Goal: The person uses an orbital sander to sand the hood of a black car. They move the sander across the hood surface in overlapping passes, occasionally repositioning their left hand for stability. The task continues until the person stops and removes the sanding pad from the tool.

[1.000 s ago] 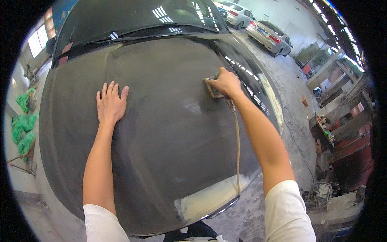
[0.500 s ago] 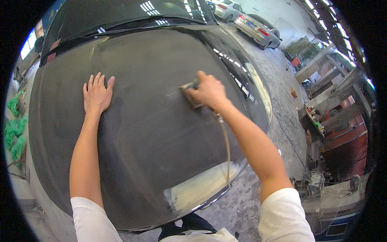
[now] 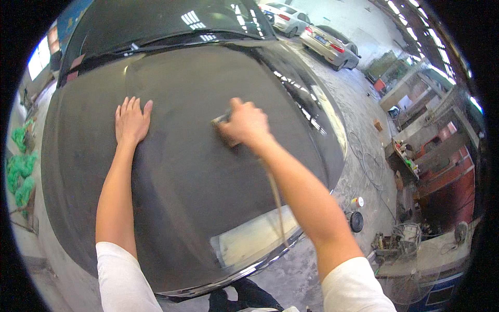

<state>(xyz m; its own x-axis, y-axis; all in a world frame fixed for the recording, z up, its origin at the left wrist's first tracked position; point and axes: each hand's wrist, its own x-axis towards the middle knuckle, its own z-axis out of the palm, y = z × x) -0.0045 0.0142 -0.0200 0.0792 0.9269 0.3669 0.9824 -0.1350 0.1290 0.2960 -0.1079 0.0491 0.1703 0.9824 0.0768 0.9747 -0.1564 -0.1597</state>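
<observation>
A car's dark, dull hood [image 3: 176, 197] spreads below both my arms. My left hand [image 3: 131, 122] lies flat on its left half, fingers stretched out and holding nothing. My right hand [image 3: 244, 122] is wrapped over an air sander [image 3: 222, 129], whose flat pad rests on the hood right of the middle. The sander is partly hidden under my fingers and slightly blurred. From beneath my right wrist a tan air hose [image 3: 276, 200] runs down across the hood. A pale filler patch [image 3: 252, 236] covers the hood's front corner.
Beyond the hood is the windshield [image 3: 171, 18]. The glossy right fender [image 3: 306, 99] bears another pale patch. A coiled hose [image 3: 364, 156] and a dark round can [image 3: 355, 222] are on the concrete floor at right. Parked behind is a silver car [image 3: 330, 44]. Green netting [image 3: 21, 169] hangs at left.
My right hand has moved left across the hood with the sander, the hose trailing along. The left hand stays flat on the hood. The view has shifted slightly.
</observation>
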